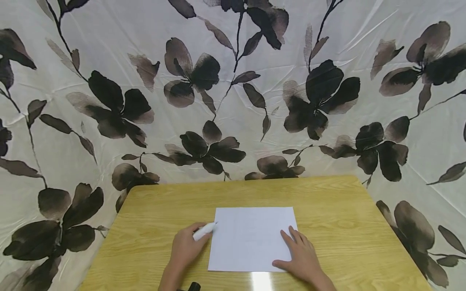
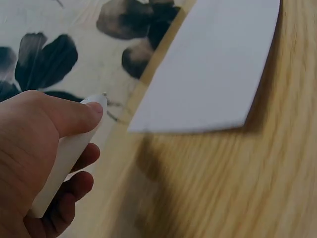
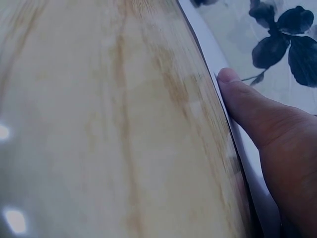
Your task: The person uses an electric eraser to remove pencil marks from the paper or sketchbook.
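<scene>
A white sheet of paper point(image 1: 251, 242) lies on the wooden table, its long side running left to right. My left hand point(image 1: 187, 244) grips a thick white pen-shaped tool point(image 1: 204, 231) beside the paper's left edge. In the left wrist view the thumb presses along the tool point(image 2: 64, 163), whose small tip points up and away. The other fingers curl beneath it. My right hand point(image 1: 300, 254) rests with spread fingers over the paper's right edge. Seen from the right wrist, the thumb point(image 3: 257, 109) lies along the sheet's border; the other fingers are hidden there.
The yellow wood-grain table point(image 1: 164, 210) extends around the sheet. Behind it hangs a white cloth point(image 1: 255, 121) with dark flower prints. A small black object point(image 1: 194, 286) shows at the bottom of the head view, near the left forearm.
</scene>
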`<state>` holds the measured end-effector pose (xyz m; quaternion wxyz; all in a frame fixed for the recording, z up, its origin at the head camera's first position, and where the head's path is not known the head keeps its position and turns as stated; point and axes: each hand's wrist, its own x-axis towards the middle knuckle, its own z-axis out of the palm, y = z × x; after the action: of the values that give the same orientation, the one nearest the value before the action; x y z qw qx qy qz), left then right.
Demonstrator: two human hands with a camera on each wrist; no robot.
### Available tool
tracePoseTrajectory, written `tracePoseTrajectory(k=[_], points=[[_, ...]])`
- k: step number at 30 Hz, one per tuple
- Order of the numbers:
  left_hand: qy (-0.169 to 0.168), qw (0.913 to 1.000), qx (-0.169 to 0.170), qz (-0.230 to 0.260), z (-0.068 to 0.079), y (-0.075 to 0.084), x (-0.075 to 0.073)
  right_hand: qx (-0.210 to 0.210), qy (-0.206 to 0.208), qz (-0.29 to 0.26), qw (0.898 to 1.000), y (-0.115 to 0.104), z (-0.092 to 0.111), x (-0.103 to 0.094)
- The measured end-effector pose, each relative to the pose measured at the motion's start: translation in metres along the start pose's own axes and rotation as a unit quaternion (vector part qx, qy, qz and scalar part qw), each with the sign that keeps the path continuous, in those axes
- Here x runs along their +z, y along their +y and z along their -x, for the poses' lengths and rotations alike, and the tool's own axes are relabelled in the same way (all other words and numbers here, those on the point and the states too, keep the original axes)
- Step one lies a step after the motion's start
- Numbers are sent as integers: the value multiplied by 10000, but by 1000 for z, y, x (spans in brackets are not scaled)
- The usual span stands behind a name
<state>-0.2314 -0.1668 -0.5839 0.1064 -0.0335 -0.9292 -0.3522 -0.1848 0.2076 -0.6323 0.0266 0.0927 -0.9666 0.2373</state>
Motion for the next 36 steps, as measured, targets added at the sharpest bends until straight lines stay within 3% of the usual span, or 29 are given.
tracePoseTrajectory(k=[11, 18, 27, 36], points=[[-202, 9981, -459, -363, 2, -54, -39, 17, 29, 16, 10000, -3, 0, -2], [-50, 9971, -415, -643, -2, -79, -57, -38, 38, 45, 10000, -3, -2, 0], [92, 9959, -471, -760, -3, -90, -61, -31, -156, 162, 9997, -8, -6, -6], [71, 9949, -547, -842, -8, -98, -60, 108, -201, -76, 9997, -14, -4, -8]])
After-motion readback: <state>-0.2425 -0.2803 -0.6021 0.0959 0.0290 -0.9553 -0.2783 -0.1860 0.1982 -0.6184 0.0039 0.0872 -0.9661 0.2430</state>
